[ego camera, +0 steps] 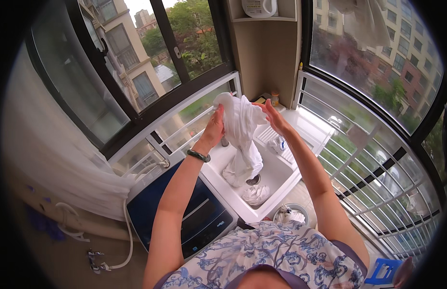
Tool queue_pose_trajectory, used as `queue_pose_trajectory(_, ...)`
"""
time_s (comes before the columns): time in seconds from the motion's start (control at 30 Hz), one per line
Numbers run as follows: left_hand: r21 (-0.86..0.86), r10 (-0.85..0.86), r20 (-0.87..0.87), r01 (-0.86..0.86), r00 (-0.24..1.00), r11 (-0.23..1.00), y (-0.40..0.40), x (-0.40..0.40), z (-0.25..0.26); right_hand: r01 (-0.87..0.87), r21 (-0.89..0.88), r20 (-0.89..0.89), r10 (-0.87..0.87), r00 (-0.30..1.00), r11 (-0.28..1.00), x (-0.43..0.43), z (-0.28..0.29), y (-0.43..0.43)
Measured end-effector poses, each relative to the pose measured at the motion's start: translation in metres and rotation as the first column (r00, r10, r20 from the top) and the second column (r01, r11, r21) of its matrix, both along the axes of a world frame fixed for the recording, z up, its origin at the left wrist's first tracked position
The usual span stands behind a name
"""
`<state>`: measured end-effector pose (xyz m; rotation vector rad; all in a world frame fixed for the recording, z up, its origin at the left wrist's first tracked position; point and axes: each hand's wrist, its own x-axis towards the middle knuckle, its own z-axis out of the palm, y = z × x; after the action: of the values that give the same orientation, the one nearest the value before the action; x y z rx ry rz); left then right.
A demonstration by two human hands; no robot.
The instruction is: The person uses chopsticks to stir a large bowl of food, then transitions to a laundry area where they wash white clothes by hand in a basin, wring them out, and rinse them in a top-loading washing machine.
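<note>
A white cloth garment (241, 126) hangs from my left hand (213, 128), which grips its upper left part. My right hand (275, 117) is raised at the cloth's right side with its fingers apart; whether its fingertips touch the fabric I cannot tell. The garment's lower end hangs down into a white laundry sink (281, 180). Two bunched white cloths lie in the basin, one (232, 173) partly behind the hanging fabric and the other (256, 195) near the front, below the drain (253, 180). On the ribbed washboard at the right sits a small white item with blue marks (277, 144).
A washing machine with a dark lid (187, 213) stands left of the sink. A bucket (305, 213) holding white cloths is on the floor at the sink's front right. White railings (357, 173) and windows surround the corner; a jar (274, 98) stands behind the sink.
</note>
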<state>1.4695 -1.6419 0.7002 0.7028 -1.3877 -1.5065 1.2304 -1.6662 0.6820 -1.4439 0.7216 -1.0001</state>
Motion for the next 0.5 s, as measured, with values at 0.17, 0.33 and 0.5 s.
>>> queue_pose_trajectory(0.17, -0.193, 0.193, 0.407, -0.123, 0.893, 0.974, -0.014, -0.010, 0.033, 0.248, -0.256, 0.042, -0.246, 0.968, 0.934, 0.018, 0.038, -0.026)
queue_pose_trajectory(0.33, -0.858, 0.743, 0.407, -0.057, 0.531, 0.511, -0.001, -0.007, 0.083, 0.010, 0.002, 0.420, -0.010, 0.907, 1.000, 0.013, 0.079, -0.013)
queue_pose_trajectory(0.5, -0.873, 0.683, 0.261, -0.135, 0.682, 0.469, -0.002, 0.002, 0.098, -0.002, -0.042, 0.476, 0.022, 0.879, 0.999, 0.027, 0.096, -0.015)
